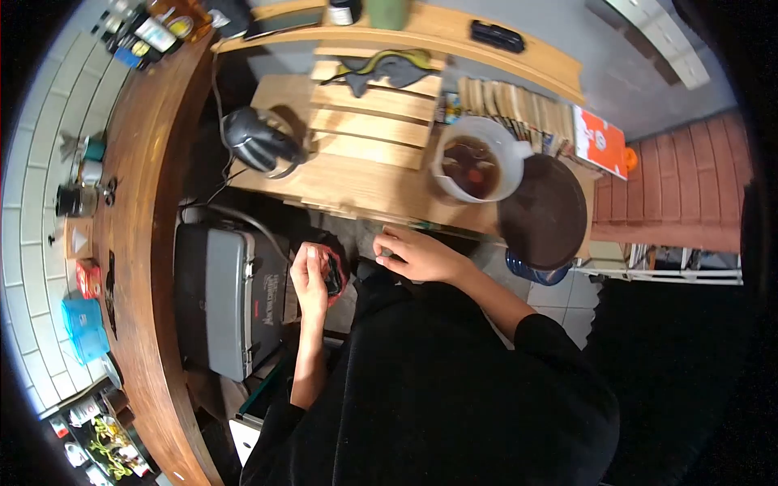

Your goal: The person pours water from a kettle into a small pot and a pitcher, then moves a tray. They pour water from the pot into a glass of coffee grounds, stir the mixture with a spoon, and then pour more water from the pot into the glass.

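My left hand (309, 279) is closed around a red packet (333, 279) with a dark middle, held low in front of my body. To its right, my right hand (417, 253) is curled, thumb and fingers drawn together. Whatever may be between those fingers is too small to make out. Beyond my hands, on the wooden desk, stands a translucent white bucket (510, 166) with brown liquid (468, 166) and something reddish in it. A round dark brown lid-like disc (543, 215) overhangs the desk beside the bucket.
A black electric kettle (261, 142) stands at the desk's left. A slatted wooden panel (365, 123) carries a grey-yellow cloth (389, 69). A row of books (519, 109) lines the back. Left are a grey hard case (231, 304) and a long wooden counter (146, 243). A shelf (446, 32) runs above.
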`<act>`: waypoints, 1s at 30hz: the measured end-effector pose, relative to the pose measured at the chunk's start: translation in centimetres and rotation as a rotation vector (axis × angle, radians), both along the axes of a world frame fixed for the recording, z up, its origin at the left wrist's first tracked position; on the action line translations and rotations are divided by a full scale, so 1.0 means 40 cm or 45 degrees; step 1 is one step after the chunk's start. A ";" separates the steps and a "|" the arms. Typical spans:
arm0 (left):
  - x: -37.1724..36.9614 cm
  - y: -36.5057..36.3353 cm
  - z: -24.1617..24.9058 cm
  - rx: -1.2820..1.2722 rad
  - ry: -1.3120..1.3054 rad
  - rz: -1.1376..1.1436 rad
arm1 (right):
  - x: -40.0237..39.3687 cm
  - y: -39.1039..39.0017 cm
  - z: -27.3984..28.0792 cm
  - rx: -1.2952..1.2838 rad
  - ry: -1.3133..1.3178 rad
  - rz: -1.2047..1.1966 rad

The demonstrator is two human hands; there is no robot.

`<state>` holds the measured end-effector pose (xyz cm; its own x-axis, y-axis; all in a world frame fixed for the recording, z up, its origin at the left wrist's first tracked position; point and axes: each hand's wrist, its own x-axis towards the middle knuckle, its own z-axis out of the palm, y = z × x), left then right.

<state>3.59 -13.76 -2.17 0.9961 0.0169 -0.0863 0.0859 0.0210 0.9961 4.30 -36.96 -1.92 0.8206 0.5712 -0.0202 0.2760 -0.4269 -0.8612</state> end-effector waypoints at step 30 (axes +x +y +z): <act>-0.276 -0.943 -0.582 0.430 0.556 -0.465 | -0.536 -1.103 -0.424 -0.412 0.792 -1.804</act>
